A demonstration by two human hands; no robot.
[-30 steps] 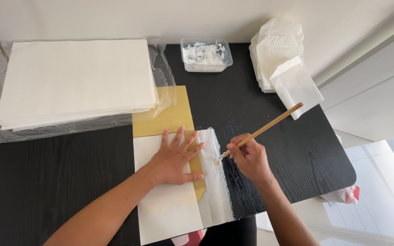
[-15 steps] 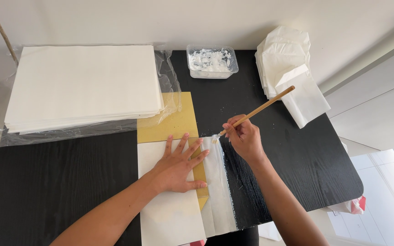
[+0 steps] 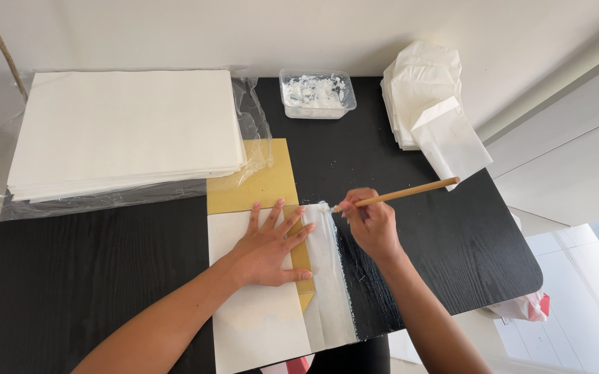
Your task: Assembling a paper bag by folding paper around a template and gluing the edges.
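Looking down from the head camera, you have two hands at work over one black desk [image 3: 105,277]. Your left hand [image 3: 268,246] lies flat with its grip spread wide, all five fingers fanned, pressing on one white sheet [image 3: 258,318] that sits at the desk's near edge. Under and past that sheet shows one gold sheet [image 3: 261,183], with a narrow gold strip visible just beside your fingertips. To the right of the strip runs one white flap [image 3: 330,284], wet and glossy along its length.

Your right hand [image 3: 372,225] has its grip pressed together around one wooden-handled brush [image 3: 396,194], pinching the handle near the bristle end. The brush tip touches the top corner of the flap, and the handle slants up and to the right.

At the far left rests one thick stack of white paper [image 3: 126,131] on clear plastic wrap [image 3: 251,118]. Behind the gold sheet stands one clear plastic tub [image 3: 316,93] holding white paste. At the far right lies one pile of folded white bags [image 3: 424,104], well apart from both hands.
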